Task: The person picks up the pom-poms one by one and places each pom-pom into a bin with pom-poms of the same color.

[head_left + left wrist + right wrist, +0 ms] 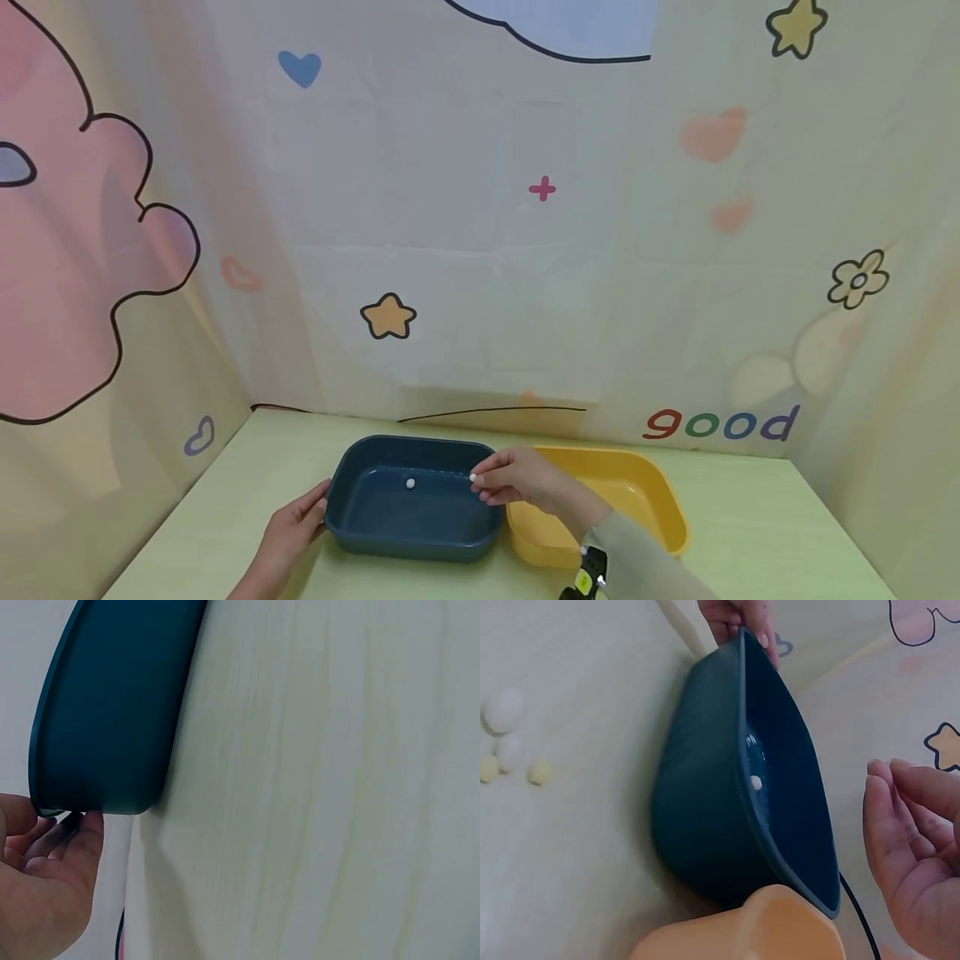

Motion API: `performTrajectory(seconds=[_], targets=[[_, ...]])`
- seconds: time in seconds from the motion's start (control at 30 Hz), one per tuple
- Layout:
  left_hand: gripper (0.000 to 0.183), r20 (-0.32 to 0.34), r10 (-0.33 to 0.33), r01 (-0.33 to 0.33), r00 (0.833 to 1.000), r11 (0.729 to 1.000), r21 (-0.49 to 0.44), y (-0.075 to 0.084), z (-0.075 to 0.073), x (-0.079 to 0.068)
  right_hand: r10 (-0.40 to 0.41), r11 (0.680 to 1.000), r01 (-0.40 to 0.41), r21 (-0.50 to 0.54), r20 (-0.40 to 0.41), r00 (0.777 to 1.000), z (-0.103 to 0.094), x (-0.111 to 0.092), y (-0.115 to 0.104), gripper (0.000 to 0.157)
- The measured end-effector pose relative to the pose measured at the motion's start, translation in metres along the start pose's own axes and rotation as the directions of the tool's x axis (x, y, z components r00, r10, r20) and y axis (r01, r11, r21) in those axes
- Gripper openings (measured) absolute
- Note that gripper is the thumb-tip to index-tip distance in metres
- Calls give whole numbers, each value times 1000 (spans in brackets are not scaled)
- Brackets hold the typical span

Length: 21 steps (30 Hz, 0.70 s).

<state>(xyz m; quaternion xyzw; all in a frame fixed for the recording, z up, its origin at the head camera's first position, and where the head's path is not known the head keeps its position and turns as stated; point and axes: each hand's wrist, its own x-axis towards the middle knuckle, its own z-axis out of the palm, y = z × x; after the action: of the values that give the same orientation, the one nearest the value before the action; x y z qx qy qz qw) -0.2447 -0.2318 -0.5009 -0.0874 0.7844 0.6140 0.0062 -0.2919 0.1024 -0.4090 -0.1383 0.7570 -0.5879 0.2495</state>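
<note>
A dark blue rectangular basin (420, 546) stands on the table, with one small white ball (410, 483) on its floor. At the basin's left end, my left hand (294, 525) grips the rim; the left wrist view shows thumb and fingers (91, 832) at that end. Over the basin's right side, my right hand (525, 483) pinches a second small white ball (472, 477) between thumb and fingertips. In the right wrist view the same hand (919, 847) is seen above rim height, and its fingers mostly hide the ball.
A yellow basin (667, 517) stands close against the blue one's right side, partly behind my right forearm. In the right wrist view, several white balls (505, 710) and pale yellow pieces (540, 772) lie on the table. A printed cloth backdrop (465, 350) rises behind.
</note>
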Motion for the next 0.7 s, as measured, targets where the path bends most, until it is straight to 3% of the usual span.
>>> performTrajectory(seconds=[0.33, 0.7], targets=[[45, 0, 7, -7, 1000, 999, 34, 1, -1, 4, 74, 995, -73, -71, 15, 997, -5, 31, -14, 24], [44, -3, 4, -4, 1000, 1000, 25, 0, 0, 4, 171, 985, -171, -15, 25, 985, -6, 54, -10, 25]])
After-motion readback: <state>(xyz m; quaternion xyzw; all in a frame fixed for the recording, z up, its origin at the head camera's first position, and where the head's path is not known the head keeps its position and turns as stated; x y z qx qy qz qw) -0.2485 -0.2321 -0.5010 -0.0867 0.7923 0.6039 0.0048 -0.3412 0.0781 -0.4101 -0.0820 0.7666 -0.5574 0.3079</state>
